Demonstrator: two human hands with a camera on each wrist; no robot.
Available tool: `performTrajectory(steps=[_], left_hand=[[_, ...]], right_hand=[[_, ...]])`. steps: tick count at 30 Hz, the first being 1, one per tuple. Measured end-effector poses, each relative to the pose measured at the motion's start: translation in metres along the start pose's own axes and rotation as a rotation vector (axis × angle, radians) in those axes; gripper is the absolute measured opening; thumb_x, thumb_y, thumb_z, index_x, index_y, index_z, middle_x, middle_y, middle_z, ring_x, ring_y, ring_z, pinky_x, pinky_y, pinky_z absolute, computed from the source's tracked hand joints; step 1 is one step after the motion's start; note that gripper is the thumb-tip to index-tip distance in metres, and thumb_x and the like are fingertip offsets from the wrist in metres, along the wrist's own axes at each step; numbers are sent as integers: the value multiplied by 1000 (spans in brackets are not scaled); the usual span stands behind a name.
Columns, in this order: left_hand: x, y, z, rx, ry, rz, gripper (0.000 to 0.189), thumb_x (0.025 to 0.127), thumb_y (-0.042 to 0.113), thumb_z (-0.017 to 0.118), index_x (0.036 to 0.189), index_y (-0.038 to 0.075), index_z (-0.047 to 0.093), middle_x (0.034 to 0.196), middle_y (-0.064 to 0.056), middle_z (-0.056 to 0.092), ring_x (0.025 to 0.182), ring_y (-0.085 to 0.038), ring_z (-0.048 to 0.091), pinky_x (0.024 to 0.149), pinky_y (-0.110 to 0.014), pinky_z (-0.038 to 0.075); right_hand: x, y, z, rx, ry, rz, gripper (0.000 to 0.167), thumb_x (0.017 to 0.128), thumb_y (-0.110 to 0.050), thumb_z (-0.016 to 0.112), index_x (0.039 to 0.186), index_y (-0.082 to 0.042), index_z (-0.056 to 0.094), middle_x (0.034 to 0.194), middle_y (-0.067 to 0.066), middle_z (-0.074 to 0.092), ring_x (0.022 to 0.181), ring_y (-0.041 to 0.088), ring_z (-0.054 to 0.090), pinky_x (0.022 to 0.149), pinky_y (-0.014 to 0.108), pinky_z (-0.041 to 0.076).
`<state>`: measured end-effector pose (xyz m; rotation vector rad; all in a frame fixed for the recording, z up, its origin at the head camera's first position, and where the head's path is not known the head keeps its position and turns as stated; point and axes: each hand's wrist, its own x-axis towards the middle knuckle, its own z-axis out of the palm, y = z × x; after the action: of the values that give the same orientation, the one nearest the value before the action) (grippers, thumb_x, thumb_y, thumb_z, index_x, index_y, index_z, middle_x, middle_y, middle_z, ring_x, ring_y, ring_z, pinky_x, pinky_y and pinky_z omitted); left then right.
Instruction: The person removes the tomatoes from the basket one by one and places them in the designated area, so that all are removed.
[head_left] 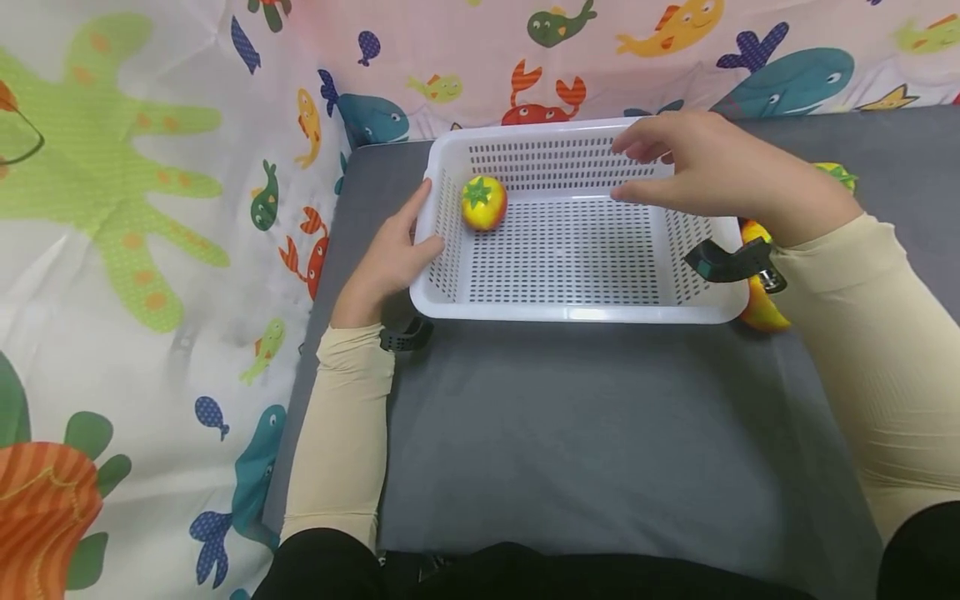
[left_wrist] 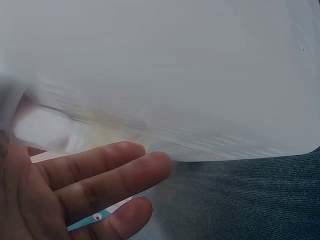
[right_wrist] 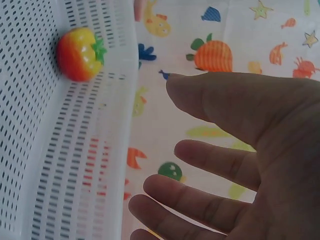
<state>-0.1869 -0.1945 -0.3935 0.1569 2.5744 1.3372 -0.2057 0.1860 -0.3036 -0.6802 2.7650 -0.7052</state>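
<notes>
A white perforated plastic basket [head_left: 577, 313] sits on the grey tabletop. Inside, toward its left end, is a round red-and-yellow toy fruit [head_left: 485, 204] with a green star-shaped leaf. My left hand [head_left: 386, 262] holds the basket's left rim, thumb lapped over the edge and index finger along the outside; the other fingers show below the wall in the left wrist view. Above the basket's right rear part hovers my right hand [head_left: 697, 167], holding nothing, its thumb and fingers spread apart. The right wrist view shows these fingers [right_wrist: 195, 200] beside the basket's long rim.
Beyond the basket's right end lies a yellow-and-red toy fruit [head_left: 763, 310], partly hidden by the right forearm. Farther back a yellow-green object [head_left: 838, 175] peeks out behind the wrist. A sea-animal-print cloth [head_left: 465, 50] hangs behind the table and down its left side.
</notes>
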Motion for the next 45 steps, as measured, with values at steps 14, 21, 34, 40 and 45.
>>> performTrajectory(steps=[14, 21, 34, 40, 45], left_hand=[[1, -1, 1, -28, 0, -12, 89, 96, 12, 60, 170, 33, 16, 151, -15, 56, 109, -35, 74, 78, -46, 66], [-3, 0, -2, -24, 2, -14, 89, 95, 13, 60, 170, 33, 16, 152, -14, 55, 108, -33, 74, 76, -45, 66], [0, -2, -2, -35, 2, -9, 88, 95, 12, 60, 170, 32, 17, 148, -17, 56, 108, -35, 74, 78, -48, 66], [-1, -3, -2, -28, -2, -14, 88, 96, 13, 60, 170, 31, 16, 149, -17, 56, 108, -35, 73, 78, -47, 66], [0, -2, -1, -19, -8, -18, 88, 96, 15, 60, 170, 33, 16, 146, -16, 58, 105, -33, 74, 76, -44, 66]], right_hand=[[40, -25, 16, 18, -72, -64, 64, 96, -37, 74, 148, -4, 56, 143, 27, 60, 132, 47, 55, 105, 66, 51], [60, -35, 24, 46, -150, -65, 66, 96, -39, 74, 150, -5, 55, 145, 26, 58, 132, 45, 55, 107, 63, 51], [97, -54, 39, 19, -215, -72, 64, 96, -37, 75, 148, -7, 56, 144, 26, 59, 128, 44, 56, 106, 62, 52], [110, -66, 47, 25, -239, -67, 60, 95, -31, 76, 147, -7, 57, 144, 25, 59, 126, 42, 58, 105, 59, 54], [120, -68, 52, 16, -273, -63, 60, 95, -28, 76, 148, -8, 57, 144, 25, 58, 125, 42, 59, 103, 58, 56]])
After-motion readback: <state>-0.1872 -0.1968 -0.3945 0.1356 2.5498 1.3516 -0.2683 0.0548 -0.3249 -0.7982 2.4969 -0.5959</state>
